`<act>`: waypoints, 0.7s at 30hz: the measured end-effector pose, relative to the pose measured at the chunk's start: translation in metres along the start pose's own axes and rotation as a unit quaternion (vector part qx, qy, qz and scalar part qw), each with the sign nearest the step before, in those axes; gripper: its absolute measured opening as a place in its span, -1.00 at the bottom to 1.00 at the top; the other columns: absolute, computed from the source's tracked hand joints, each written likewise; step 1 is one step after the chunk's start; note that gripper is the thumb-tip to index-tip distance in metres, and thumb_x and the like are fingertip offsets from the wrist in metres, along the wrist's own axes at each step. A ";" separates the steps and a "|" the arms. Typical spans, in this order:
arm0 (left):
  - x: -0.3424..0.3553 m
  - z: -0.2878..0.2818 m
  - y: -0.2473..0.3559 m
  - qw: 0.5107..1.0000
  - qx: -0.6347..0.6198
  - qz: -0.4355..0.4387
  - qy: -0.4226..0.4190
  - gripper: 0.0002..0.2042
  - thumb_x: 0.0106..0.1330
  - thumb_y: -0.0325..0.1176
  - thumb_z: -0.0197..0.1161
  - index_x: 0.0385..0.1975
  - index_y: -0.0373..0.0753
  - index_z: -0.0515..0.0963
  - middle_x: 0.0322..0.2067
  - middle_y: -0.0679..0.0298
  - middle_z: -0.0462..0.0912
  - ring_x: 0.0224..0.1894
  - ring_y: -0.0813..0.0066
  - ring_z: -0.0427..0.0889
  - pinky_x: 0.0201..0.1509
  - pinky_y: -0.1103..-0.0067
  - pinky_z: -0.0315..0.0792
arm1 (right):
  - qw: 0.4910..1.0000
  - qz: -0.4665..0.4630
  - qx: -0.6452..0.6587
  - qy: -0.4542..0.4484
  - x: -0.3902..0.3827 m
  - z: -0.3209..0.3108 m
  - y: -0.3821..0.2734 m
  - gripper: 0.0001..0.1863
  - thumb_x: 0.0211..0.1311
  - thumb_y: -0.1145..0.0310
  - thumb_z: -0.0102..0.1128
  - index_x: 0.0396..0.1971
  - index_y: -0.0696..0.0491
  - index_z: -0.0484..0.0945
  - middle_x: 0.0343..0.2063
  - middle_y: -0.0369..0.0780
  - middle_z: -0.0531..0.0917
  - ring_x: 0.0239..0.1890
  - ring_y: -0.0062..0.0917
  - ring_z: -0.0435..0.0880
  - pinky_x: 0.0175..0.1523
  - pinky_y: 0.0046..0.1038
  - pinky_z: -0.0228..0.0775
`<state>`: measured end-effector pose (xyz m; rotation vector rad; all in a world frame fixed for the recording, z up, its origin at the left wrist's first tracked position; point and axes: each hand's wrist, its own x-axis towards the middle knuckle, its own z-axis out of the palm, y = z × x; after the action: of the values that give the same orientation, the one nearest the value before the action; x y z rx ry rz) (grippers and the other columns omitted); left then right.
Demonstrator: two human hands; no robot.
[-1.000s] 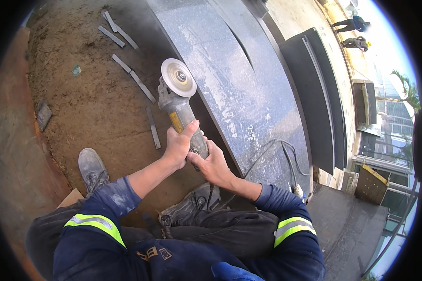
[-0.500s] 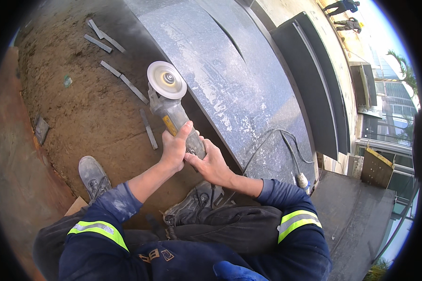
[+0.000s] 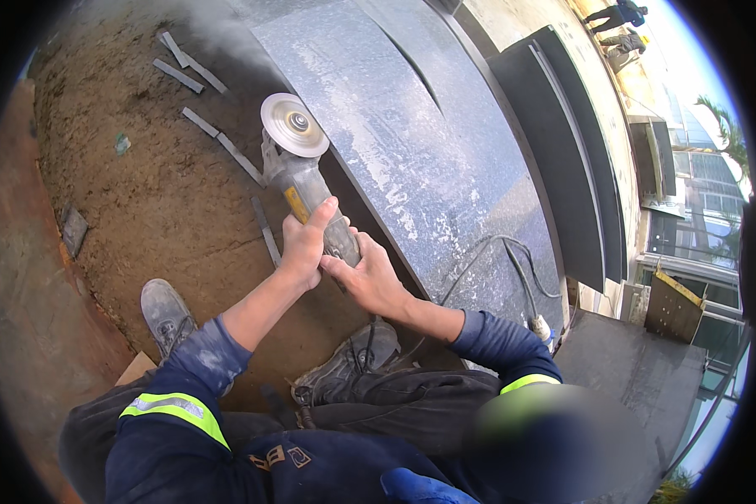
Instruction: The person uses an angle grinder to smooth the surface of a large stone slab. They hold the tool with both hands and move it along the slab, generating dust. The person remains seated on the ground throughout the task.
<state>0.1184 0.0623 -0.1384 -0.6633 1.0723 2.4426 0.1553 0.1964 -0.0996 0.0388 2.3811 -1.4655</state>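
The left hand (image 3: 302,244) and right hand (image 3: 373,277) both grip an angle grinder (image 3: 308,186), the left nearer its cutting disc (image 3: 295,125). The grinder's long axis points away and slightly leftward, the disc at the left edge of a grey stone slab (image 3: 428,160); contact is unclear.

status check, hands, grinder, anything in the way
Left hand and right hand gripping grey angle grinder. Pale round disc at speckled blue-grey slab edge, contact unclear. Pale dust beyond; black cable looped on slab.

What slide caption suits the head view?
Left hand and right hand grip an angle grinder, its disc near a grey slab, pale haze beyond.
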 end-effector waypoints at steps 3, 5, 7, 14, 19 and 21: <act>0.005 -0.001 0.005 1.000 0.005 -0.006 -0.003 -0.52 0.28 -0.03 0.42 -0.11 -0.33 0.46 -0.30 0.10 0.63 -0.31 0.27 0.72 -0.19 0.34 0.67 | 1.000 0.003 0.012 -0.006 0.005 -0.001 -0.006 -0.55 0.29 0.19 0.40 -0.09 0.28 0.51 -0.30 -0.20 0.64 -0.25 -0.62 0.57 -0.18 -0.45 0.45; 0.008 -0.001 0.007 1.000 0.008 -0.006 -0.004 -0.51 0.28 -0.02 0.42 -0.12 -0.34 0.46 -0.30 0.09 0.63 -0.31 0.27 0.73 -0.19 0.34 0.68 | 1.000 -0.020 0.013 0.002 0.010 0.002 -0.001 -0.56 0.30 0.20 0.39 -0.11 0.28 0.51 -0.29 -0.20 0.65 -0.24 -0.61 0.58 -0.16 -0.44 0.46; 0.011 -0.003 0.010 1.000 0.008 -0.006 -0.011 -0.51 0.28 -0.01 0.42 -0.12 -0.34 0.46 -0.30 0.09 0.64 -0.31 0.26 0.73 -0.19 0.34 0.68 | 0.999 -0.032 0.012 0.010 0.014 0.005 0.006 -0.57 0.31 0.21 0.39 -0.12 0.29 0.52 -0.29 -0.21 0.66 -0.24 -0.62 0.59 -0.16 -0.45 0.46; 0.018 -0.005 0.024 0.999 0.022 -0.017 -0.023 -0.51 0.30 0.01 0.40 -0.12 -0.34 0.46 -0.31 0.09 0.64 -0.31 0.27 0.74 -0.20 0.35 0.68 | 0.998 0.044 0.034 -0.030 0.023 0.004 -0.011 -0.36 0.22 0.07 0.40 -0.06 0.40 0.46 -0.20 0.10 0.68 -0.08 -0.17 0.71 0.01 -0.25 0.49; 0.009 -0.006 0.013 1.000 0.018 -0.015 -0.010 -0.54 0.30 -0.01 0.40 -0.15 -0.33 0.48 -0.32 0.09 0.65 -0.33 0.27 0.74 -0.21 0.35 0.68 | 1.000 0.018 -0.010 -0.003 0.009 0.006 -0.009 -0.47 0.26 0.15 0.39 -0.07 0.33 0.47 -0.28 -0.08 0.66 -0.24 -0.43 0.65 -0.15 -0.39 0.48; -0.004 -0.002 0.005 1.000 0.004 -0.011 0.001 -0.59 0.31 -0.07 0.40 -0.17 -0.32 0.49 -0.34 0.12 0.64 -0.36 0.29 0.73 -0.24 0.37 0.67 | 1.000 0.018 -0.021 0.000 -0.004 0.004 -0.007 -0.51 0.28 0.17 0.39 -0.08 0.29 0.48 -0.32 -0.15 0.65 -0.30 -0.57 0.62 -0.21 -0.44 0.48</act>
<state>0.1192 0.0576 -0.1347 -0.6707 1.0685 2.4191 0.1590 0.1904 -0.0941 0.0711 2.3978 -1.3981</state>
